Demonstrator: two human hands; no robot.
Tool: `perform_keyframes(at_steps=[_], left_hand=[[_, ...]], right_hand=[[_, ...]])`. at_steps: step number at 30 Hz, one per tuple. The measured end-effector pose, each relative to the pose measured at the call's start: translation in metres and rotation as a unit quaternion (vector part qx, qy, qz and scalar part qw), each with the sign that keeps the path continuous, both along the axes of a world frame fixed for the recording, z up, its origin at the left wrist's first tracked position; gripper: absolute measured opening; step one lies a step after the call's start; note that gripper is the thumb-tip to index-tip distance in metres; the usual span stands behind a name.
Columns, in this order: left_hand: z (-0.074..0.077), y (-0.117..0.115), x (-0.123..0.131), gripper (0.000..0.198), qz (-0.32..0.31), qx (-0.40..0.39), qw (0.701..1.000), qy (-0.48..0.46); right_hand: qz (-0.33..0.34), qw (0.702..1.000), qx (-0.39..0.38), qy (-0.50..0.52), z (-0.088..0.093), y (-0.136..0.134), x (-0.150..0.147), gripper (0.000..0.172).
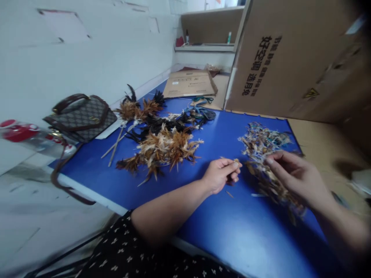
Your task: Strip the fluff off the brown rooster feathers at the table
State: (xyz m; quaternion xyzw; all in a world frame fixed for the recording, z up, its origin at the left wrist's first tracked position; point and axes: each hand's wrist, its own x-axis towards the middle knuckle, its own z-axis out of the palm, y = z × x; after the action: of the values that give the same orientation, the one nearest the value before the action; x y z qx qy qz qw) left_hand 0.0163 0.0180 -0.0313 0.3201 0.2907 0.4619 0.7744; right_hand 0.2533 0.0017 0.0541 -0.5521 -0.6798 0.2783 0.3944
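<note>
My left hand (222, 175) is closed over the blue table, fingertips pinched on a small tan piece that looks like a bit of feather (237, 162). To its right, my right hand (298, 175) has thumb and forefinger together; whatever is between them is too blurred to make out. Under and beside it spreads a tangled heap of brown and whitish feather scraps (262, 141), blurred at its near end. Left of my hands lies a bunch of brown, cream and black feathers (165, 146). A loose brown sliver (229, 194) rests near my left hand.
The blue table (220, 227) carries two crossed sticks (114, 144), more feather bunches (139, 108) and blue-green cords (203, 108). A patterned handbag (87, 117) and a red-capped bottle (26, 133) are at the left. Flat cardboard (189, 83) lies behind; a tall carton (275, 58) stands right.
</note>
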Motion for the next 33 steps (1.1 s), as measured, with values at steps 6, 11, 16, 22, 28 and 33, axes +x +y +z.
perform_keyframes(at_steps=[6, 11, 16, 22, 28, 33], left_hand=[[-0.003, -0.003, 0.001, 0.061, -0.061, 0.011, 0.998, 0.027], [-0.003, -0.013, 0.004, 0.062, -0.123, 0.002, 0.990, 0.069], [-0.002, -0.019, 0.007, 0.066, -0.138, 0.010, 0.987, 0.077], [-0.004, -0.022, 0.010, 0.065, -0.140, 0.012, 0.987, 0.075], [-0.006, -0.024, 0.014, 0.067, -0.139, -0.001, 0.988, 0.069], [-0.012, -0.017, 0.015, 0.073, -0.140, -0.018, 0.988, 0.069]], right_hand=[[-0.023, 0.998, 0.063, 0.021, -0.065, -0.029, -0.014, 0.018], [-0.031, 0.988, 0.151, 0.002, -0.074, -0.036, -0.021, 0.011], [0.036, 0.976, 0.213, 0.002, -0.069, -0.039, -0.027, 0.014], [0.078, 0.970, 0.227, -0.026, -0.068, -0.045, -0.024, 0.023], [0.096, 0.965, 0.235, -0.059, -0.078, -0.047, -0.013, 0.026], [0.084, 0.958, 0.261, -0.080, -0.094, -0.041, -0.003, 0.034]])
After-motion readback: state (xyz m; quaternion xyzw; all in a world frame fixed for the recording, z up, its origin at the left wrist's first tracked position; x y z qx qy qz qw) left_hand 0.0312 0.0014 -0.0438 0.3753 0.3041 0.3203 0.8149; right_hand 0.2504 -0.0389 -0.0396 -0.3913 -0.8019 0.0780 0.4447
